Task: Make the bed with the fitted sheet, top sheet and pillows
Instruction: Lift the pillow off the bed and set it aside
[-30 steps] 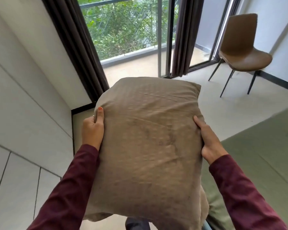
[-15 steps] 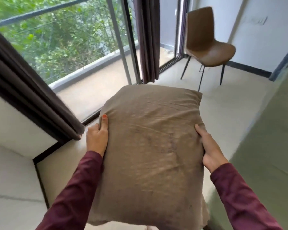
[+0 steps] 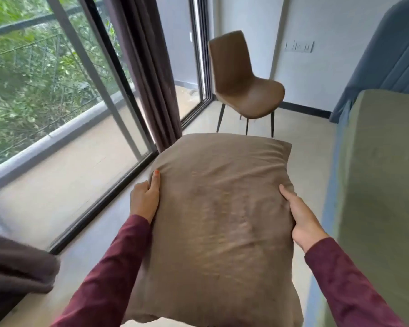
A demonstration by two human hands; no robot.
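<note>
Brown, soft fabric pillow (image 3: 220, 223) hangs over the floor, left of the green-sheeted bed (image 3: 383, 185), its sides pinched by left hand (image 3: 144, 199) and right hand (image 3: 304, 220). Best kept level, then laid flat by the blue padded headboard (image 3: 385, 62).

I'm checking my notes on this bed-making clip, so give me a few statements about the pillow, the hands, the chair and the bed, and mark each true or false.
1. Both hands hold the pillow, left hand and right hand on opposite side edges. True.
2. The pillow lies on the bed. False: it is held up in the air, with the bed off to the right.
3. The brown chair has nothing on its seat. True.
4. The bed is bare of any sheet. False: a green sheet covers it.
</note>
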